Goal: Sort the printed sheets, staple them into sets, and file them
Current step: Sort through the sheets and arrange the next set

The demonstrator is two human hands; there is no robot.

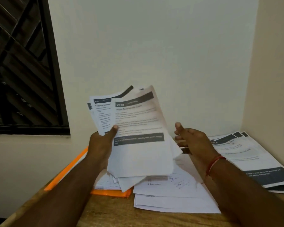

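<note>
My left hand (pixel 103 141) grips a fanned bundle of printed sheets (pixel 138 128) and holds it upright above the table, thumb across the front page. That front page has a dark header reading 2748 and a dark band lower down. My right hand (pixel 192 140) hovers just right of the bundle with its fingers loosely spread, holding nothing. A red thread circles its wrist. Under the bundle lies an orange folder (pixel 69 167) with loose sheets on it.
Loose white sheets (pixel 170 199) lie on the wooden table (pixel 105 210) in front of me. A stack of printed sheets with dark bands (pixel 252 158) sits at the right by the wall corner. A dark window (pixel 23 63) is at the left.
</note>
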